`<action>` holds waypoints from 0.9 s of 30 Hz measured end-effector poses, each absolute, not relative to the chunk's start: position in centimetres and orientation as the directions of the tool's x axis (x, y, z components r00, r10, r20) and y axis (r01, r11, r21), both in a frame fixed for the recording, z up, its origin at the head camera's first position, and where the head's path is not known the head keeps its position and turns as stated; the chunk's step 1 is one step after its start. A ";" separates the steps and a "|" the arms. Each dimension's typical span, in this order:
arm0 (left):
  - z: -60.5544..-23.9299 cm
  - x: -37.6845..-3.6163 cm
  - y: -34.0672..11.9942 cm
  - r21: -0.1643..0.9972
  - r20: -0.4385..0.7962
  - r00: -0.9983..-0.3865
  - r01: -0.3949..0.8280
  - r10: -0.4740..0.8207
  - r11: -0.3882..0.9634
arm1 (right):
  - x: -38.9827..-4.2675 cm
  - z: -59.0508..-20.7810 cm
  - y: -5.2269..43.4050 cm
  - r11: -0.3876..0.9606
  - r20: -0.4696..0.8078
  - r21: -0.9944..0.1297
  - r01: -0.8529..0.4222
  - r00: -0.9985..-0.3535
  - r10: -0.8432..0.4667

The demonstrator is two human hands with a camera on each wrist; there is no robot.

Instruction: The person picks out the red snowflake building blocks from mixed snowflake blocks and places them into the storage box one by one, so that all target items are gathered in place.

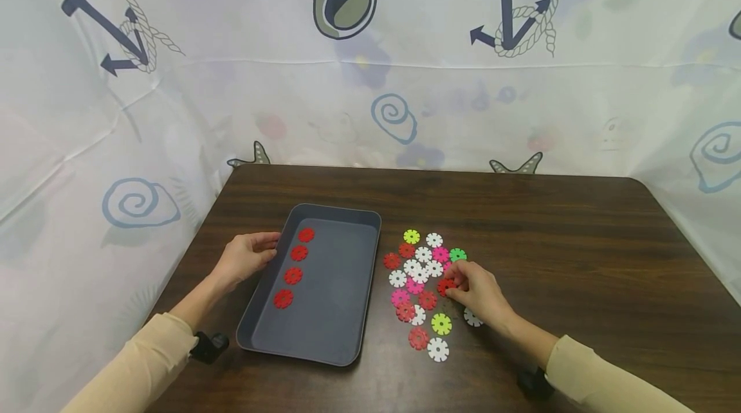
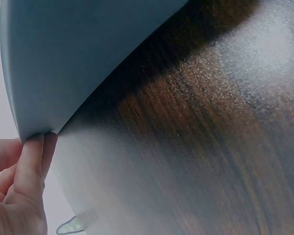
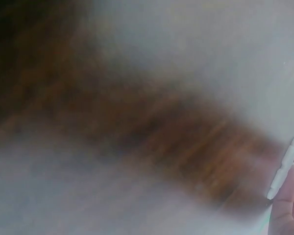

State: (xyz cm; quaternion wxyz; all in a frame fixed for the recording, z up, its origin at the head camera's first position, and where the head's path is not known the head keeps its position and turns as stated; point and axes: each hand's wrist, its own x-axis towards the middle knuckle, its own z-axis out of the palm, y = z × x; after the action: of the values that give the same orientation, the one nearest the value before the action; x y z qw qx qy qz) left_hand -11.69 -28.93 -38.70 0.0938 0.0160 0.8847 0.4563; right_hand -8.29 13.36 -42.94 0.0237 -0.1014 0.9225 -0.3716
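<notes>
Left hand [image 1: 246, 258] gripping the left rim of a grey tray [image 1: 347, 223], four red discs [image 1: 294, 264] lined up inside. Right hand [image 1: 477, 291] pinching a red disc [image 1: 444, 285] amid the loose pile [image 1: 422, 284] just right of the tray on the table [image 1: 579, 239].

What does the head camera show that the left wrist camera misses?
Only the head view shows four red snowflake discs lined up inside the dark grey plastic tray, the loose mixed-colour discs beside it, and the right hand on a red disc. Only the left wrist view shows fingertips touching the tray's edge close up. Both show the left hand, tray and dark wooden table.
</notes>
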 end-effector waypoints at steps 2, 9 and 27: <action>-38.8 -11.7 -28.9 0.812 -0.149 -0.982 -0.056 0.114 0.581 | -8.2 -42.9 13.4 0.698 0.039 -0.694 -0.175 -0.978 -0.206; -38.9 -11.7 -29.0 0.810 -0.144 -0.983 -0.053 0.111 0.584 | -8.3 -42.8 13.5 0.669 0.037 -0.721 -0.179 -0.974 -0.221; -38.6 -11.6 -28.8 0.812 -0.167 -0.980 -0.078 0.103 0.579 | -8.2 -40.0 9.4 0.452 0.023 -0.880 -0.149 -0.962 -0.273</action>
State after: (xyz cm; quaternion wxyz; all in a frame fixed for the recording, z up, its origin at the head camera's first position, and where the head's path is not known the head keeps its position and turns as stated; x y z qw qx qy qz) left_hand -11.60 -28.80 -38.58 0.0985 0.0071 0.8829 0.4590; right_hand -8.25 9.37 -40.02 0.0609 -0.1243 0.8498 -0.5087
